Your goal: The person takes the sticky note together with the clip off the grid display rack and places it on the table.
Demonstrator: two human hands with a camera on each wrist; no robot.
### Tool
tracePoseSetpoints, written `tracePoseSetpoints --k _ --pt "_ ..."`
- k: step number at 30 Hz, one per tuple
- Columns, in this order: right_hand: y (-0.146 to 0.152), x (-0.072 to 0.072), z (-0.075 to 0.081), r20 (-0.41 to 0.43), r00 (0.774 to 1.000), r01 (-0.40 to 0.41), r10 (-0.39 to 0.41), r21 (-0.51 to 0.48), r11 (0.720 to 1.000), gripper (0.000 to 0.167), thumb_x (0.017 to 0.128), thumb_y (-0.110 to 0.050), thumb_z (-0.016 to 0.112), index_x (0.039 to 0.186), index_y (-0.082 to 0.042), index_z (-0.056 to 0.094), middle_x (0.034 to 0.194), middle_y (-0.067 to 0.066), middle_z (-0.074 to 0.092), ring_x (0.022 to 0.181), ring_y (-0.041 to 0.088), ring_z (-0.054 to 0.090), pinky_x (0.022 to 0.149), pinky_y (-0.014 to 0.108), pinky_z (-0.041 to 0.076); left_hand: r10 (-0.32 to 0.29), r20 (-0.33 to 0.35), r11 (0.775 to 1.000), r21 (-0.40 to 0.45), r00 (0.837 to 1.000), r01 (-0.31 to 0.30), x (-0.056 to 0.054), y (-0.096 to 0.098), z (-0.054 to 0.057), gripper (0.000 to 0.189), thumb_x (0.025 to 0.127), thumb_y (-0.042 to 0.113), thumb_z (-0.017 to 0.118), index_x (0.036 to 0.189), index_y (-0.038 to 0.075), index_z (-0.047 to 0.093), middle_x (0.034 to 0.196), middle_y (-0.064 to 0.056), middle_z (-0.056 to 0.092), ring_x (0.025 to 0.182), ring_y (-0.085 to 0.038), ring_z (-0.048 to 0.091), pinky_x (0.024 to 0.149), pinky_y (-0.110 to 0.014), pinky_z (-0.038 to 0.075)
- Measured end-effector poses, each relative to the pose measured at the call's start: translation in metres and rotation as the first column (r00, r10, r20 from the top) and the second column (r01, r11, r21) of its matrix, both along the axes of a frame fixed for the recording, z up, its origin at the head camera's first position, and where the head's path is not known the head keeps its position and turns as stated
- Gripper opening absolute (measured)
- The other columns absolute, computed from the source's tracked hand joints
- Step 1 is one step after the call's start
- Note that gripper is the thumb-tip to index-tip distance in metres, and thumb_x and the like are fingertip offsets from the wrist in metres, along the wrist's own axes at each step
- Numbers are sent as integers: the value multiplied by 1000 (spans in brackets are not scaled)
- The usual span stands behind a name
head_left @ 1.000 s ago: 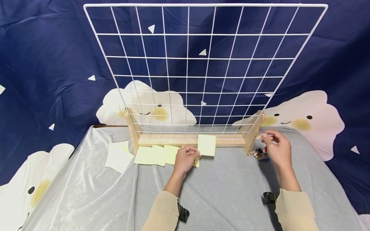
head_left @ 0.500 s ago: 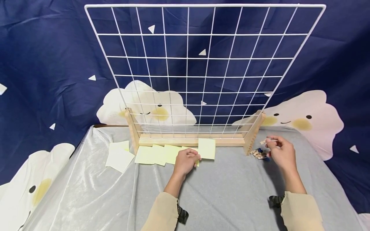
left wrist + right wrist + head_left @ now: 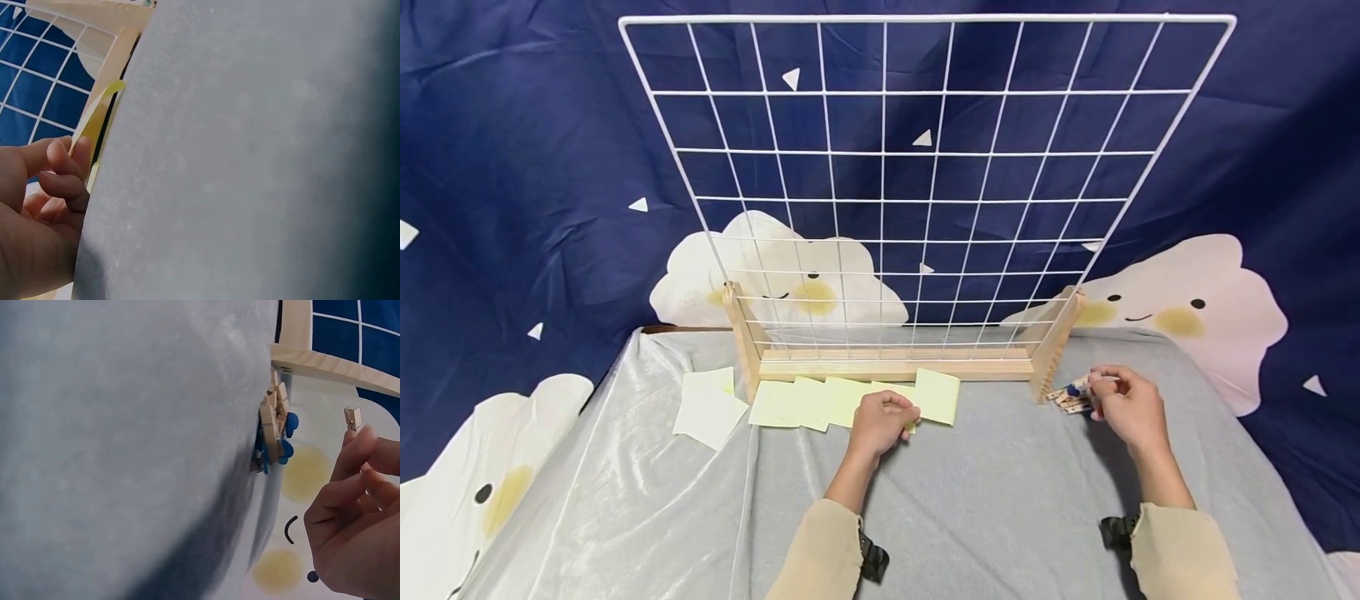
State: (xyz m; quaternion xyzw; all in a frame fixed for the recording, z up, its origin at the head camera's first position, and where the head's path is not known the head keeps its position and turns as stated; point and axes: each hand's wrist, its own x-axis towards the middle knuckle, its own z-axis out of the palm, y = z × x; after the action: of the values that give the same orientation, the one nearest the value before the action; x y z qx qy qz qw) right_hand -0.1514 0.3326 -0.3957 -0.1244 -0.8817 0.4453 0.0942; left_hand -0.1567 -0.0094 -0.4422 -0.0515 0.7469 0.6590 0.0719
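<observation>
My left hand point(image 3: 880, 421) pinches a pale yellow sticky note point(image 3: 937, 396) by its left edge, just in front of the wooden base. In the left wrist view that note point(image 3: 94, 122) curls away from the fingertips. Beneath and left of the hand, more yellow notes point(image 3: 775, 406) lie in an overlapping row. Over on the right, my right hand point(image 3: 1129, 408) holds a small wooden clothespin point(image 3: 352, 417) between thumb and fingertip. Beside this hand is a small pile of wooden clothespins point(image 3: 273, 422) with blue decorations, on the grey cloth.
A white wire grid point(image 3: 883, 200) stands tilted in a wooden base point(image 3: 895, 370) with side supports point(image 3: 1055, 346). Paler notes point(image 3: 707, 412) lie left of it on the grey cloth point(image 3: 985, 500). Behind hangs a dark blue curtain point(image 3: 535, 100) with clouds.
The held note has come down a little and now tilts. My right hand, with the clothespin, has shifted slightly right and down; the left hand has hardly moved.
</observation>
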Motion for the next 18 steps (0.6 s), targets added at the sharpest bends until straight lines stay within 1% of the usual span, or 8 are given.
tracePoseSetpoints --k 4,10,14,18 --pt "1 0 -5 18 1000 1 -1 -1 1000 38 105 -22 53 130 6 59 91 14 68 55 10 59 54 28 55 4 -3 1000 -20 1000 -4 0 0 -1 7 85 3 76 84 1 70 70 -6 73 43 -6 53 41 -15 35" --pt "2 0 -8 55 998 -11 11 2 1000 37 105 -22 54 127 7 59 88 10 69 55 11 61 53 27 52 -8 -2 998 -54 1000 8 -1 -1 -2 6 85 3 75 84 2 69 67 -4 72 43 -6 52 40 -16 36" --pt "5 -1 -12 79 996 -37 36 9 999 35 105 -22 54 124 7 59 85 7 71 54 13 62 54 25 49 -25 0 996 -83 1000 25 0 -1 0 7 82 4 76 83 4 69 62 -3 70 41 -6 52 39 -17 38" --pt "7 -2 -15 106 992 -73 73 -9 997 34 106 -19 54 124 9 58 82 4 72 54 13 63 54 25 49 -31 11 995 -95 999 32 1 -2 2 8 82 3 76 81 4 68 61 -4 70 41 -5 53 39 -17 40"
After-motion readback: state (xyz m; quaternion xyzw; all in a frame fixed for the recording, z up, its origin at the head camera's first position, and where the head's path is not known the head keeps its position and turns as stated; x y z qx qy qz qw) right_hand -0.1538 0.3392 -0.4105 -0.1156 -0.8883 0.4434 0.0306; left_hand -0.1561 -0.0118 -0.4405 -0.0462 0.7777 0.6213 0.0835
